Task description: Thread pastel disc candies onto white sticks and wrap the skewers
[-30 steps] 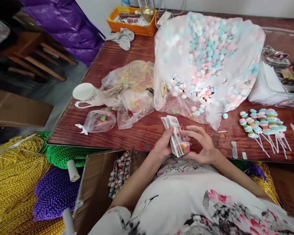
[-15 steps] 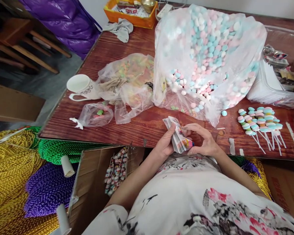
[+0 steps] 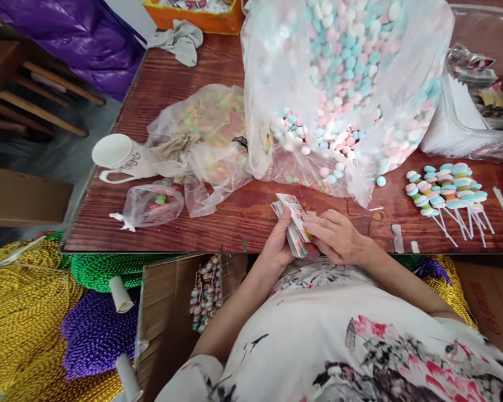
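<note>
Head view shows the left hand [image 3: 279, 245] pinching the printed stack [image 3: 295, 230] between thumb and partly hidden fingers; the right hand [image 3: 337, 237] has bent fingers close together against it, whether pinching I cannot tell. Firm left thumb, light right fingertips would suit best.

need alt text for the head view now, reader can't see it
A person's left hand holds a stack of printed slips at a reddish table, the right hand at its side. Beyond sits a big translucent bag of pastel sweets, with a white mug to the left and sweets on sticks to the right.
</note>
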Demonstrator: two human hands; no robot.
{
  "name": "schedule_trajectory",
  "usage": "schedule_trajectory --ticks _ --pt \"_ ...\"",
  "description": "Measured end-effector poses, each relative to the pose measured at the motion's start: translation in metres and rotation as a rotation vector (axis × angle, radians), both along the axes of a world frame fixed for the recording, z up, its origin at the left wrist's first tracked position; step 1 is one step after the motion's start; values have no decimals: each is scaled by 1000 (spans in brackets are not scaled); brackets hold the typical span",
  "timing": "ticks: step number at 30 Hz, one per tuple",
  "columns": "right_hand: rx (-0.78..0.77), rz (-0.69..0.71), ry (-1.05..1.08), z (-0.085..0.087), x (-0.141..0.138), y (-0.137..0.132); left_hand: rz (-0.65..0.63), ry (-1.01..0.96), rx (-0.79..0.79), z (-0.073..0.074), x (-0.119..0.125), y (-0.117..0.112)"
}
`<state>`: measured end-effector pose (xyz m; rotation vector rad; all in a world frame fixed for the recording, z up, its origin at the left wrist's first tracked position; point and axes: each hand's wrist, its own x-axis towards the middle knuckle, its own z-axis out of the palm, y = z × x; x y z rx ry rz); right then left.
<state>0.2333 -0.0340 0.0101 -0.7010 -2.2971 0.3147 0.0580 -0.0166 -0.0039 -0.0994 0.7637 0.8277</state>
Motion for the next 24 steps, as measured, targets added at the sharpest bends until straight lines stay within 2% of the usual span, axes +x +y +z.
schedule_trajectory --ticks 2,5,9,15,20,24 --pt "75 -29 -66 -4 0 -1 5 -14 -7 1 0 0" --pt "102 -60 -75 -10 0 -2 16 23 -27 6 1 0" --pt "110 -74 42 -15 2 3 44 82 -22 8 2 -1" --pt "102 -79 195 -23 8 6 118 148 84 -1 3 -7" --pt "-10 -103 216 -26 11 3 210 231 169 -3 -1 -5" --pt "-166 -89 206 -20 12 0 194 269 153 -3 -4 -2"
